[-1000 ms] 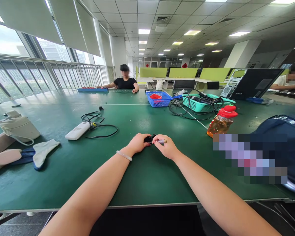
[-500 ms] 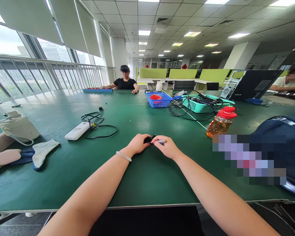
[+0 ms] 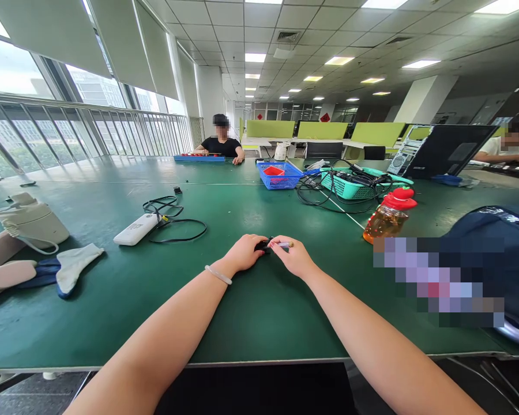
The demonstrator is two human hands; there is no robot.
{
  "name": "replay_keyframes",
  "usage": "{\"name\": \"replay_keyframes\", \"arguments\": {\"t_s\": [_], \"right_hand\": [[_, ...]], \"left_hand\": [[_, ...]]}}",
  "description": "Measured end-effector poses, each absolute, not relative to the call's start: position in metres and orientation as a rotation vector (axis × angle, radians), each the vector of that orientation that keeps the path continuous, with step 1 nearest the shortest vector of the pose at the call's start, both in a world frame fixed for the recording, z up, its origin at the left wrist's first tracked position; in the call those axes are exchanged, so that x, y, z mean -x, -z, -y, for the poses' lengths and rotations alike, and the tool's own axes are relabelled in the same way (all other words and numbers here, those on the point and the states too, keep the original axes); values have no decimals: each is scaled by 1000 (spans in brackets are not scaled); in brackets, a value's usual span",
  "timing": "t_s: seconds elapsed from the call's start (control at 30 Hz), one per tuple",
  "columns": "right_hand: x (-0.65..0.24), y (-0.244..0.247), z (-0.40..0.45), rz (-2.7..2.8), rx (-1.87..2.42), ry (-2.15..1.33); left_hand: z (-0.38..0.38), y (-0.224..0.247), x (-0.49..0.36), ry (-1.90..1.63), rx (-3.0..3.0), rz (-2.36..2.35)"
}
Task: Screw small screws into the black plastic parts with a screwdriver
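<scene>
My left hand (image 3: 247,252), with a pale bangle on its wrist, is closed around a small black object (image 3: 262,246) just above or on the green table. Its kind is too small and covered to make out. Between the fingers of my right hand (image 3: 294,256) is a slim pen-shaped tool (image 3: 286,245) with a pale handle and a gold-coloured end. The tool points left at the black object. Whether its tip touches is hidden by my fingers.
A white power bank (image 3: 136,229) with a black cable lies left on the green table (image 3: 259,305). To the right stands a red-capped bottle (image 3: 386,216). Further back are a blue basket (image 3: 280,182) and a teal basket (image 3: 346,187) of cables. Another person (image 3: 222,143) sits across.
My hands stay nearly in place, with the tool slightly shifted between my right fingers. Across the table, the blue tray in front of the other person has moved to the right.
</scene>
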State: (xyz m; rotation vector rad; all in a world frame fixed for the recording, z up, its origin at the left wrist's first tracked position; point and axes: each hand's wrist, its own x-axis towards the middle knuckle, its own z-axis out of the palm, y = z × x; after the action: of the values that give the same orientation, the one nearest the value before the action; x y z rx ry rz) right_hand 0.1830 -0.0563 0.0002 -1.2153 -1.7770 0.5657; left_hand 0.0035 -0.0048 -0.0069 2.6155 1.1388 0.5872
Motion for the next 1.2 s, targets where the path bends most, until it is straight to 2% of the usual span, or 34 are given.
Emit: {"name": "replay_keyframes", "arguments": {"t_s": [0.23,0.4,0.5,0.7,0.97,1.2], "right_hand": [[-191,1,53,1648,1149,-686],[-209,-1,45,1331,1033,-674],[-222,0,40,1218,1142,-589],[-232,7,35,1238,1343,-544],[-223,7,39,1459,1298,-567],[-218,7,41,1553,1370,-578]], "left_hand": [[8,3,-5,-734,-2684,-1131],[10,-1,-4,-667,-2609,-1505],[9,0,-1,-604,-2516,-1714],[8,3,3,-479,-2437,-1837],[12,1,-4,-406,-2371,-1910],[13,7,-6,-384,-2476,-1725]]}}
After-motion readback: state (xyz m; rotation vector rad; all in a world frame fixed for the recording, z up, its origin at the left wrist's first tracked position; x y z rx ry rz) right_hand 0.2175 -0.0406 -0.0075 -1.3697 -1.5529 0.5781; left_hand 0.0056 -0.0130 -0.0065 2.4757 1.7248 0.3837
